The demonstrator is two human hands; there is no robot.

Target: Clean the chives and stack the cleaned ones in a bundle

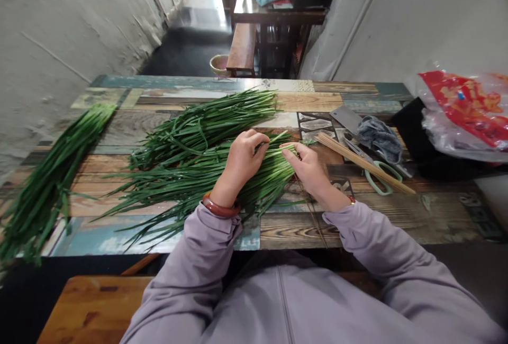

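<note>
Long green garlic chives (190, 174) lie across the table in front of me, their pale ends to the right. My left hand (248, 154) is above the stalks, thumb and fingertips pinched together at a single pale stalk. With thumb and fingers closed, my right hand (307, 168) grips the pale ends of the nearest chives. Thin brown strands (313, 211) run from beneath that hand to the table's front edge. Behind lies another heap of chives (210, 121), close against the near one. A separate bundle of chives (59, 174) rests at the far left.
Right of my hands are a bundle of thin straw-coloured strips (369, 165), scissors with pale green handles (380, 186), a grey cloth (380, 139) and a flat metal blade (346, 117). A red and clear plastic bag (468, 106) sits on a black container (413, 127) at the table's right end.
</note>
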